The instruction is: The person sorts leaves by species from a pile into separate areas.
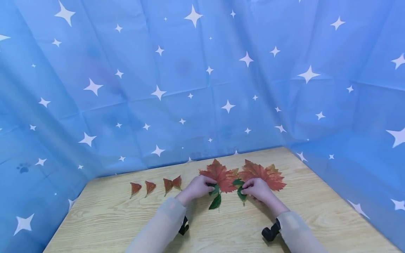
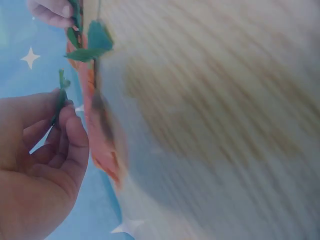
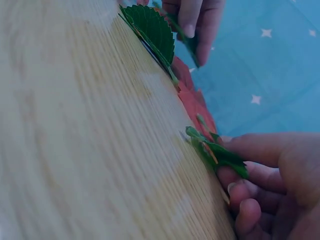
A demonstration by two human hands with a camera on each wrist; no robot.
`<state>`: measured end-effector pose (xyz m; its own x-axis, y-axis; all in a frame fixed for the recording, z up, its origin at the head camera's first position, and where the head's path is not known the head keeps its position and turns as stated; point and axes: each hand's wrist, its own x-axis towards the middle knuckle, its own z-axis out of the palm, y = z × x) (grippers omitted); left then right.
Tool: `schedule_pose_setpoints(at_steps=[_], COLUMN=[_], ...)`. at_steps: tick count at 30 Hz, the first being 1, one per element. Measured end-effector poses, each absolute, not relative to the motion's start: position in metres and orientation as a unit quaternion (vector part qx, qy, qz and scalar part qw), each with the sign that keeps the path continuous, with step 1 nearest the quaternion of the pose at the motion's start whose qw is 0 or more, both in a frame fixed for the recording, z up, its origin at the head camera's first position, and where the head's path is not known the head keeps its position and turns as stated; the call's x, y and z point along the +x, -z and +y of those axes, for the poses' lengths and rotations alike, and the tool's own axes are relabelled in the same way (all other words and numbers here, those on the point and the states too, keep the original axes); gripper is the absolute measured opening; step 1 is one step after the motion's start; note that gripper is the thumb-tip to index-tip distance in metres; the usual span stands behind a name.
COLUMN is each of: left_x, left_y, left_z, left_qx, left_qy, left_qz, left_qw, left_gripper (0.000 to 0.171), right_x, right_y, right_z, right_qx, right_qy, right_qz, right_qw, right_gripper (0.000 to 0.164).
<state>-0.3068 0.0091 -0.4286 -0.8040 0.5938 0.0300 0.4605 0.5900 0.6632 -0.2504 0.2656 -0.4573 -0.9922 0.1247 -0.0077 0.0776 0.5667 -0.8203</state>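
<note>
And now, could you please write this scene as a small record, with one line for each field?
Left hand: pinches a green leaf
Right hand: pinches another green leaf
Third green leaf: nearer the person than the left hand's leaf
Big red leaves: two, side by side, beyond the hands
Small red leaves: four, left of the left hand, two close together
Table: light, wood-grained
Curtain: blue, white stars
</note>
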Motion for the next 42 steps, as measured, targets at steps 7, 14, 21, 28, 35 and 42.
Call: schedule_pose_setpoints(at_steps=[7, 14, 21, 28, 35, 42], left_x=[-0.300, -0.298, -0.296, -0.296, -0.291, -0.287], left_y=[0.420, 0.424, 0.424, 0.419, 0.412, 0.408], left_z=[0.009, -0.001, -0.022, -0.046, -0.078, -0.122], left_qx=[0.289, 0.281, 0.249, 0.245, 0.247, 0.218], left_qy=[-0.381, -0.395, -0.422, -0.439, -0.442, -0.444], left_qz=[0.871, 0.870, 0.867, 0.860, 0.861, 0.869], left_qw=[0.112, 0.093, 0.088, 0.086, 0.058, 0.038], left_gripper=[0.032, 0.033, 0.034, 0.035, 0.033, 0.033], right_x=[-0.253, -0.252, -0.252, -0.252, -0.253, -0.252], right_y=[0.459, 0.459, 0.458, 0.460, 0.459, 0.458], right_z=[0.267, 0.265, 0.264, 0.268, 0.268, 0.268], right_qx=[-0.055, -0.058, -0.052, -0.049, -0.044, -0.037], right_qy=[-0.463, -0.470, -0.471, -0.466, -0.467, -0.475], right_qz=[-0.885, -0.881, -0.880, -0.883, -0.883, -0.879], right_qw=[0.022, 0.016, 0.013, 0.011, 0.006, 0.000], right_gripper=[0.013, 0.013, 0.015, 0.016, 0.016, 0.018])
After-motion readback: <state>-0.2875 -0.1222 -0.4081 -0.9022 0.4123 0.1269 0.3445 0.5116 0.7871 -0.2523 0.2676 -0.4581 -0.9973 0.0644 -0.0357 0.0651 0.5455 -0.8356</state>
